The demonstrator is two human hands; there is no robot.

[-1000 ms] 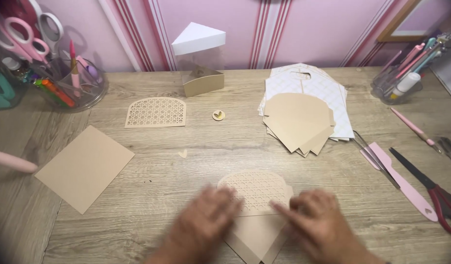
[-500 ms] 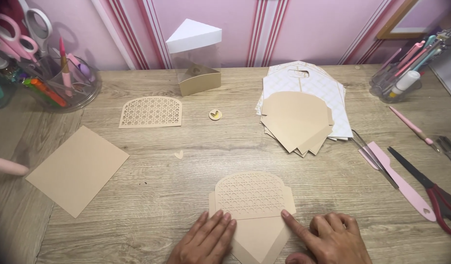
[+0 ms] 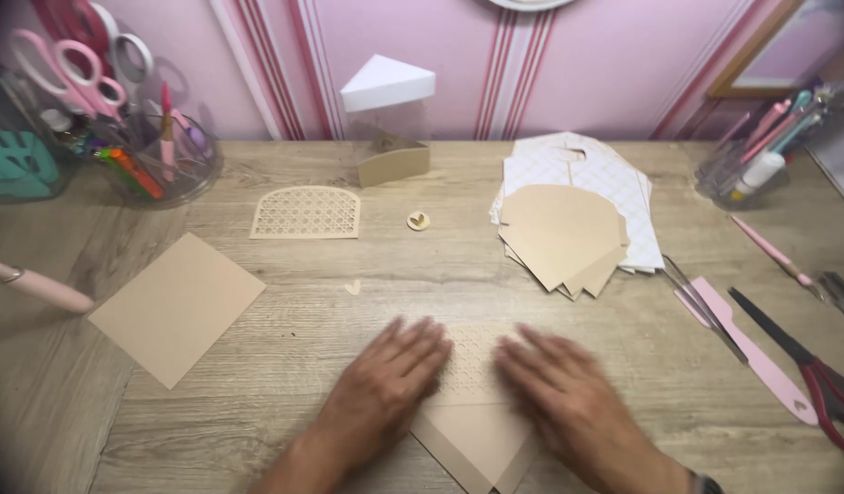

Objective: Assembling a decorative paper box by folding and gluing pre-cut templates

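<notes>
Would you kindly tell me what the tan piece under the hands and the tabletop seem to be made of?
The tan pointed piece under the left hand and right hand looks like matte kraft cardstock: flat, crisp-edged, without shine. Its lattice-cut overlay seems to be thin die-cut card. The tabletop looks like grey-brown wood or wood-look laminate, with visible grain and plank lines.
</notes>
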